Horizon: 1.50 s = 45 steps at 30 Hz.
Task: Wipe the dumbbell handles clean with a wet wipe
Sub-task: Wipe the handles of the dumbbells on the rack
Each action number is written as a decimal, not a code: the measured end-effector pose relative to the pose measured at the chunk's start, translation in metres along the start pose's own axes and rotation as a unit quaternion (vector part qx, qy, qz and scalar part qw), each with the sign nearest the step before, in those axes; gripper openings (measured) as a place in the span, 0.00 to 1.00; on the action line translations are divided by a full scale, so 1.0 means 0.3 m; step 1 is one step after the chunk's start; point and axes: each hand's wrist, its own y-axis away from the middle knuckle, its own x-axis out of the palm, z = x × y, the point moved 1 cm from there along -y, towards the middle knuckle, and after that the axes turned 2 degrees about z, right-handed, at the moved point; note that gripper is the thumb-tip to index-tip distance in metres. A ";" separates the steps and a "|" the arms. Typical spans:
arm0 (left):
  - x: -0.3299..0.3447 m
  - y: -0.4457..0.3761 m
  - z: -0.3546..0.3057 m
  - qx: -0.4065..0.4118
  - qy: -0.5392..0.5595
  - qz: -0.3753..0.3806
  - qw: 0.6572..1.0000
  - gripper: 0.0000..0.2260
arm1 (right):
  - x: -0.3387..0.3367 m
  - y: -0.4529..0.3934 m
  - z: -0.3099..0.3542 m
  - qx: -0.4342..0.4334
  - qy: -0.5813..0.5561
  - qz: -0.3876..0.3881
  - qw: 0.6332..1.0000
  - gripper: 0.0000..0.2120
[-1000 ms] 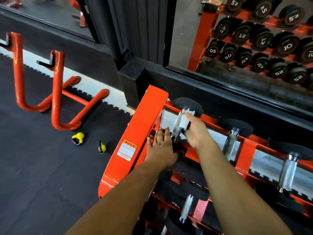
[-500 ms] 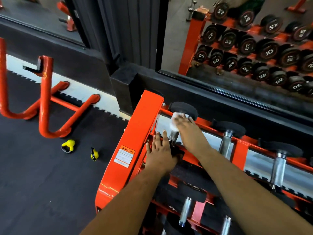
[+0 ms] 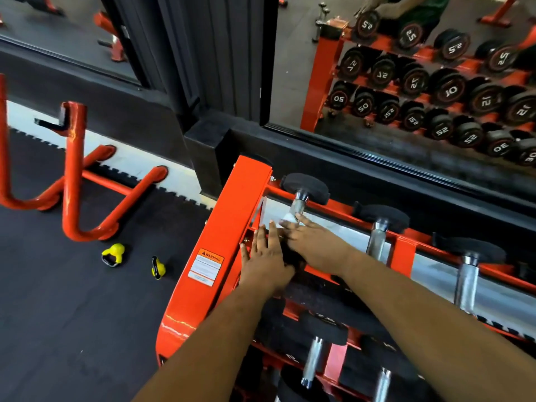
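Observation:
The leftmost dumbbell on the top shelf of the orange rack [image 3: 232,227] shows its far black head [image 3: 307,184] and a short stretch of metal handle [image 3: 298,206]. My right hand [image 3: 316,248] grips the near part of that handle with a white wet wipe [image 3: 288,217], which peeks out past my fingertips. My left hand [image 3: 265,256] lies flat with straight fingers on the dumbbell's near black head, beside the rack's side post. The near half of the handle is hidden under my hands.
More dumbbells with metal handles [image 3: 377,239] [image 3: 467,282] sit to the right, and others [image 3: 313,358] on the shelf below. A mirror [image 3: 406,82] behind reflects the rack. Two yellow kettlebells [image 3: 113,253] [image 3: 158,268] and an orange tube stand [image 3: 72,184] are on the black floor at left.
My right hand has slid the wipe down the handle from the far head toward me, uncovering the upper handle. My left hand has stayed in place.

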 end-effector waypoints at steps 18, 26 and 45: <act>0.007 -0.001 -0.010 -0.027 -0.012 -0.016 0.999 0.48 | 0.018 0.004 -0.033 0.196 -0.196 -0.134 0.952 0.36; 0.011 0.000 -0.002 -0.007 -0.002 -0.028 1.000 0.45 | -0.012 -0.040 0.104 0.408 -0.604 -0.226 0.647 0.26; 0.025 0.001 -0.001 -0.002 0.000 -0.045 0.999 0.47 | -0.022 -0.058 0.075 0.396 -0.822 -0.130 0.387 0.12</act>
